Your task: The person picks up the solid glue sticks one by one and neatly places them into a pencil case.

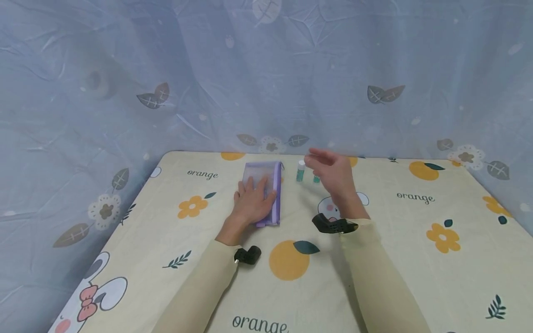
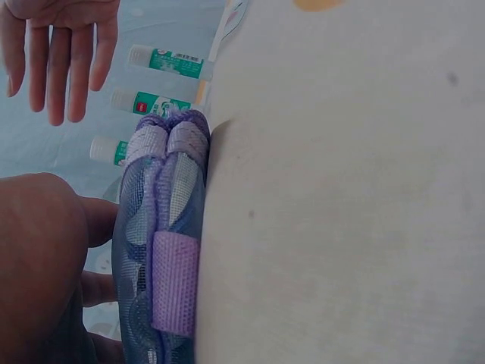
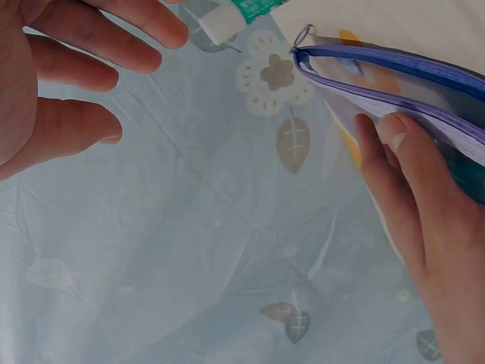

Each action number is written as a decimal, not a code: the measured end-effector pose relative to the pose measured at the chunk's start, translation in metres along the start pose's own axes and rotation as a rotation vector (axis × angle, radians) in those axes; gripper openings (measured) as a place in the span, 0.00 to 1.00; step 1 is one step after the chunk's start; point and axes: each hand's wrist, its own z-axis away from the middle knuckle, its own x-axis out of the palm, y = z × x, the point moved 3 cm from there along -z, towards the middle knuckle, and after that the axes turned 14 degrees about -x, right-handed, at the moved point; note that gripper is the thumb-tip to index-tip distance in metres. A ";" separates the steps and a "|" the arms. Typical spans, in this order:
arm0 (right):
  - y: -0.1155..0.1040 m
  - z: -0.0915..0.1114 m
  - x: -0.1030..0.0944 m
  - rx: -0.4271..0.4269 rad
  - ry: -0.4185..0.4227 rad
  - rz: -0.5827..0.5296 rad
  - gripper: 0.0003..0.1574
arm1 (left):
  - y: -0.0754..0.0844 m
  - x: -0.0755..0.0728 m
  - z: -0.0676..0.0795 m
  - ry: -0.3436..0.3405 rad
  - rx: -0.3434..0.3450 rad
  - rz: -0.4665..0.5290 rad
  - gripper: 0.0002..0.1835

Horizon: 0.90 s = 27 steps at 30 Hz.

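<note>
Nearest: 2 pale sleeves (image 1: 197, 286) reach over the counter (image 1: 316, 300), which wears a cream cloth printed with oranges and flowers. Black wrist camera (image 1: 247, 255) at each cuff.

Further out: left hand (image 1: 251, 203) lies palm down on a purple-edged mesh pouch (image 1: 272, 178), fingers spread, not curled round it. Pouch lies flat, zip (image 3: 379, 57) side to the right. In the right wrist view the zip's 2 edges stand parted.

To the right of the pouch: right hand (image 1: 333, 173), raised, fingers apart, no object visible in its grasp. Close by it, glue sticks (image 1: 300, 171) stand upright, white caps, green labels. Head view shows 2, the right-hand stick partly hidden by the hand; left wrist view shows 3.

Farthest: blue-grey curtain (image 1: 266, 106), leaf print.

Reading of the step: pouch being steadied, right hand unloaded beside the sticks. Next move probably calls for a careful pinch on a single stick, neighbours left standing, pouch mouth kept parted.
</note>
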 end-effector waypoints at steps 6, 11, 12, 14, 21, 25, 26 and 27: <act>-0.002 0.000 -0.007 -0.021 0.033 -0.026 0.27 | 0.000 0.000 0.000 -0.003 0.000 -0.008 0.35; -0.006 0.001 -0.011 -0.036 0.052 -0.027 0.28 | 0.000 0.001 0.000 -0.004 -0.001 -0.019 0.36; -0.006 0.002 -0.012 -0.036 0.053 -0.027 0.28 | 0.001 0.001 0.000 -0.005 -0.001 -0.021 0.36; -0.007 0.002 -0.013 -0.031 0.056 -0.023 0.29 | 0.000 0.001 0.000 -0.005 -0.002 -0.024 0.36; -0.005 0.000 -0.019 -0.036 0.087 -0.002 0.28 | 0.000 0.001 -0.001 -0.009 -0.007 -0.024 0.36; -0.005 -0.001 -0.024 -0.034 0.109 0.008 0.28 | 0.000 0.001 0.000 -0.011 -0.010 -0.022 0.36; -0.005 -0.001 -0.025 -0.034 0.114 0.007 0.28 | 0.000 0.001 0.000 -0.012 -0.011 -0.022 0.36; -0.004 -0.001 -0.026 -0.033 0.119 0.002 0.28 | 0.000 0.001 0.000 -0.012 -0.012 -0.022 0.36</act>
